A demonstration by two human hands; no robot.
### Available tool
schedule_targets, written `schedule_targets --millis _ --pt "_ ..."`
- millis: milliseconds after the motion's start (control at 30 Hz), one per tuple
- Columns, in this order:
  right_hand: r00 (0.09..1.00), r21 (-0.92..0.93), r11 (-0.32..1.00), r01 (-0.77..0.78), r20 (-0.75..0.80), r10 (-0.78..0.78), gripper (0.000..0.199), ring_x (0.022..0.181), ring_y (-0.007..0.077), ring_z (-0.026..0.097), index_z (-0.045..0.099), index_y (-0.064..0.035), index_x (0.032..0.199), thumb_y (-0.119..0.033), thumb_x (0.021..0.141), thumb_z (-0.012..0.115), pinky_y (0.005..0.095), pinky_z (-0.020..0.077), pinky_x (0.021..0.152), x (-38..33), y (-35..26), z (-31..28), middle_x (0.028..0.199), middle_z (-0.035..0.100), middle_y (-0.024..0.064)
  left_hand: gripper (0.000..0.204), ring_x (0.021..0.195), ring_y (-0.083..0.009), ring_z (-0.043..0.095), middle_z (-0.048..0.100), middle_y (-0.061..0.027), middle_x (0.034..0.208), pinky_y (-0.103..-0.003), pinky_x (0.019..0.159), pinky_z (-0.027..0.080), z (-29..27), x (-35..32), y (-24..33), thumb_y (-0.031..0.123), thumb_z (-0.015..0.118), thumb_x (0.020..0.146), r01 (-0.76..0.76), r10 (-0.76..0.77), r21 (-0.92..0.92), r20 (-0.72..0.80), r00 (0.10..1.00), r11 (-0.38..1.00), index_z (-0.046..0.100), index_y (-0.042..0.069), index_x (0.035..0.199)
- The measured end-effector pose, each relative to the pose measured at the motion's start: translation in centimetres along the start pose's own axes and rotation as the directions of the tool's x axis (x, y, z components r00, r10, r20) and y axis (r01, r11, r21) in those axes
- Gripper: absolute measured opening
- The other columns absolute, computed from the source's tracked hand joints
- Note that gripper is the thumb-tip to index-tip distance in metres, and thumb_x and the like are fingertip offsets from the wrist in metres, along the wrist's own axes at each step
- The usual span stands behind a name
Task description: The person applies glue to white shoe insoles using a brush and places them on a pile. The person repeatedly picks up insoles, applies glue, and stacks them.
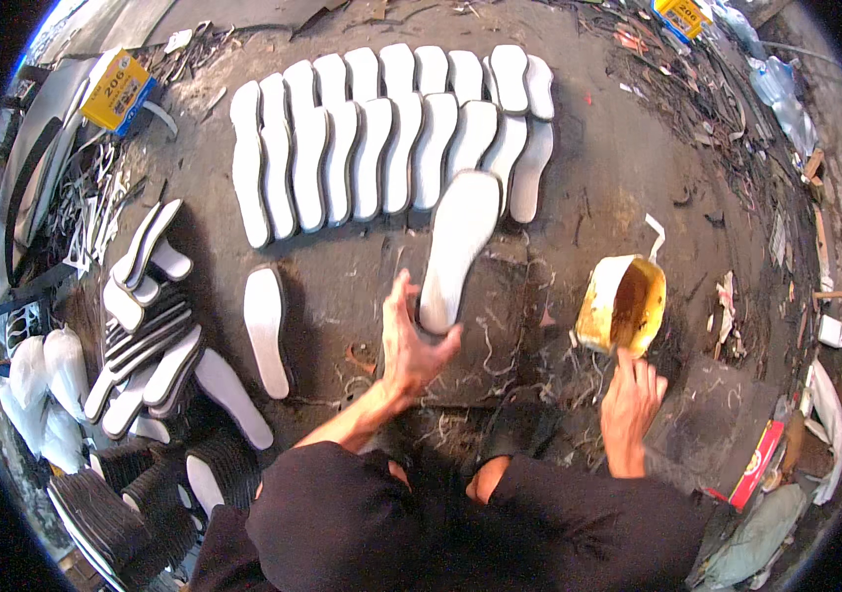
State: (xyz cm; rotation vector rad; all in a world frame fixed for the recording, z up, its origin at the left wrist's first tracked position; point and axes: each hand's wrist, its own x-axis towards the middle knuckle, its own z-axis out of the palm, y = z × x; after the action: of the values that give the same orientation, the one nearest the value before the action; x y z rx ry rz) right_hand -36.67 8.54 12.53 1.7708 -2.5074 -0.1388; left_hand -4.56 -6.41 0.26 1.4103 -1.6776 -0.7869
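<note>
Crouching low over a dirty grey floor (618,178), dark-clothed knees filling the lower edge. Left hand (411,345) spread wide, fingers apart, fingertips and thumb touching the heel end of a white shoe insole (455,247) lying flat on a dark work board (500,326); not closed round it. Right hand (630,395) curled shut on something thin at the lip of a yellow glue tin (623,304); too hidden to tell what. Tin tilted, open mouth facing the camera, amber glue inside, just right of the board. Beside the right wrist, a dark flat block with a red-edged box (758,464) under it. Left of the board, a single white insole (266,331) lying alone. Farther left, a loose heap of white-and-black soles (149,345), with black ribbed soles (135,503) stacked nearer. Beyond the held insole, two overlapping rows of white insoles (391,138) fanned across the floor. Far back left, a yellow box (117,91); scraps and litter along the right rim.
</note>
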Motion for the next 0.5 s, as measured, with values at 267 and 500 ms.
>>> schedule_targets --millis 267,500 --pt "0.96 0.475 0.854 -0.214 -0.058 0.273 0.033 0.119 0.0472 0.069 0.07 0.0033 0.138 -0.008 0.109 0.062 0.0545 0.054 0.102 1.8 -1.0 -4.0 0.125 0.075 0.0252 0.123 0.142 -0.0426 0.058 0.057 -0.0292 0.153 -0.054 0.122 0.046 14.2 31.2 1.3 0.033 0.1 0.082 0.002 0.002 0.02 -0.193 0.981 1.0 0.025 -0.001 0.173" --pt "0.929 0.454 0.841 -0.293 -0.074 0.364 0.032 0.115 0.0485 0.071 0.071 0.0046 0.137 -0.008 0.108 0.064 0.0552 0.0553 0.099 1.8 -0.1 -3.4 0.124 0.075 0.0276 0.127 0.157 -0.0414 0.044 0.044 -0.0302 0.168 -0.051 0.132 0.036 17.7 36.1 0.1 0.045 0.101 0.081 0.071 -0.068 0.03 -0.088 0.994 0.997 0.029 -0.007 0.171"
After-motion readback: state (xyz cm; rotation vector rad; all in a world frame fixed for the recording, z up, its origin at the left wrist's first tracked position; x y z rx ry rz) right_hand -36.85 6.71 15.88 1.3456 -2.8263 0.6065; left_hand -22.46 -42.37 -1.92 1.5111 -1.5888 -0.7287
